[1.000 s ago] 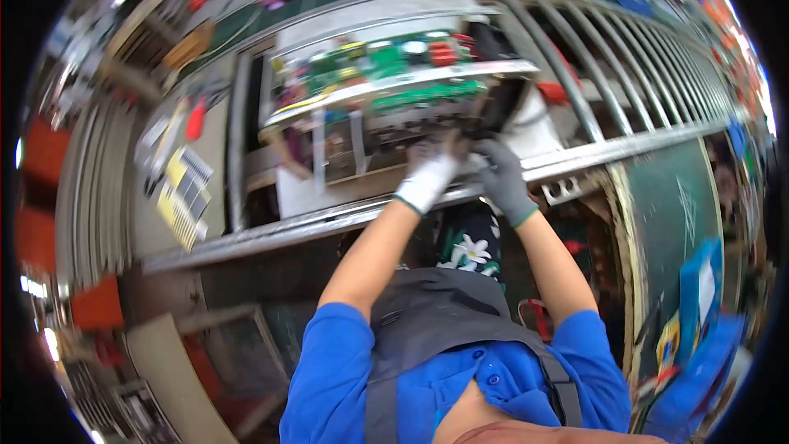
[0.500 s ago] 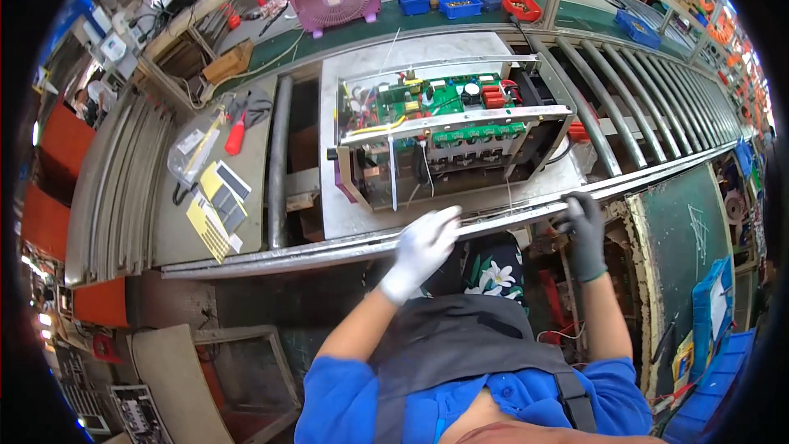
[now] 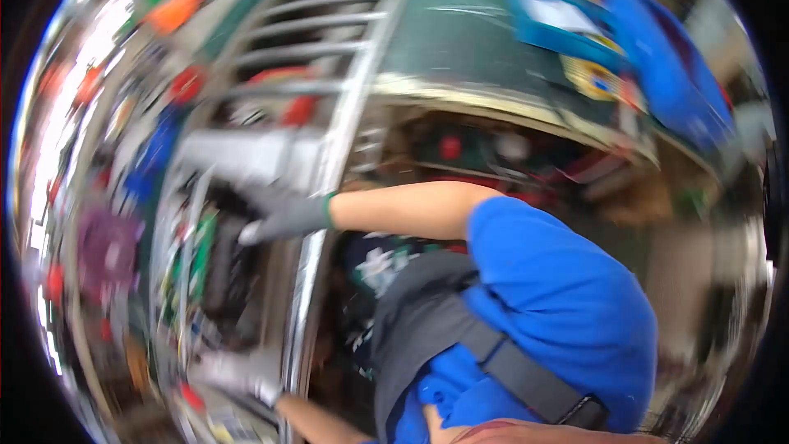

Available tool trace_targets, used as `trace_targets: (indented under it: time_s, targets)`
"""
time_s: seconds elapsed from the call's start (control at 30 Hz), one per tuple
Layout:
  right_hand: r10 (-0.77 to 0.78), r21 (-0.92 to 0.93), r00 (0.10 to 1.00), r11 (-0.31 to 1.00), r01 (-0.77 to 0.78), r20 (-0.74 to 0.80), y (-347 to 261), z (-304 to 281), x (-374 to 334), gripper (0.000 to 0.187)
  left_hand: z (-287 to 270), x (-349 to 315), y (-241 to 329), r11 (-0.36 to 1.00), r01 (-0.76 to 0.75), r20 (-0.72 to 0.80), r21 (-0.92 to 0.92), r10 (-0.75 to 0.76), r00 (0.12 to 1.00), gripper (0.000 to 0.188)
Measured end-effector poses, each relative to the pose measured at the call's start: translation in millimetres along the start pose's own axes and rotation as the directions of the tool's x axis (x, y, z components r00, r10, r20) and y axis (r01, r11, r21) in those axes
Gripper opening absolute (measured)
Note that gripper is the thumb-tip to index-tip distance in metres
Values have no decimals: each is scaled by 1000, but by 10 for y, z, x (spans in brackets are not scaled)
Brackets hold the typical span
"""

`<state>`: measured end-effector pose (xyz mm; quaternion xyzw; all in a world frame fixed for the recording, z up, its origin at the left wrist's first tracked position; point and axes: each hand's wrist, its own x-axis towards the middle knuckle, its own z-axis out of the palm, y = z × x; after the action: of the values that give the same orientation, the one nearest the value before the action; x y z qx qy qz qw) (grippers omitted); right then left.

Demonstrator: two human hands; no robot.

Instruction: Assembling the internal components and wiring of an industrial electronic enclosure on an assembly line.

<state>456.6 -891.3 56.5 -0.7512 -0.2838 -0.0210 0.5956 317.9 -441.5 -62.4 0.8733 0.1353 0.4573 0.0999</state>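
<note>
Motion smears much of the head view. An open-frame electronics unit with green circuit boards (image 3: pixel 200 261) and metal rails lies at the left, on the conveyor. My right hand (image 3: pixel 288 212), in a dark grey glove with a pale thumb tip, reaches over the unit's dark end. Its thumb stands apart from the fingers; whether it touches the unit is unclear. My left hand (image 3: pixel 238 374), in a white glove, is by the unit's opposite end, its fingers too blurred to read.
Metal conveyor rollers (image 3: pixel 316 19) run toward the top, edged by a long rail (image 3: pixel 335 156). A green-topped bench (image 3: pixel 460 33) stands beside it, with a blue tray (image 3: pixel 534 20) and a larger blue bin (image 3: pixel 666 66). A purple fan (image 3: pixel 108 251) is at the far left.
The view has swung to the right, so the unit and conveyor now appear turned at the left. Both hands have moved from the conveyor's near rail to the unit's two ends.
</note>
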Motion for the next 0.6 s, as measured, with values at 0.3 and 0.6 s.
trace_targets:
  time_s: [0.3,0.6]
  targets:
    - [-50,-653,666,-156,-741,-744,397,-3256,-2852,89,-658,267,1004,989,129,84,72,-135,987,50]
    - [366,-388,623,540,-747,-691,763,-4119,-3894,53,-440,-160,2015,809,37,-136,-587,-144,980,35]
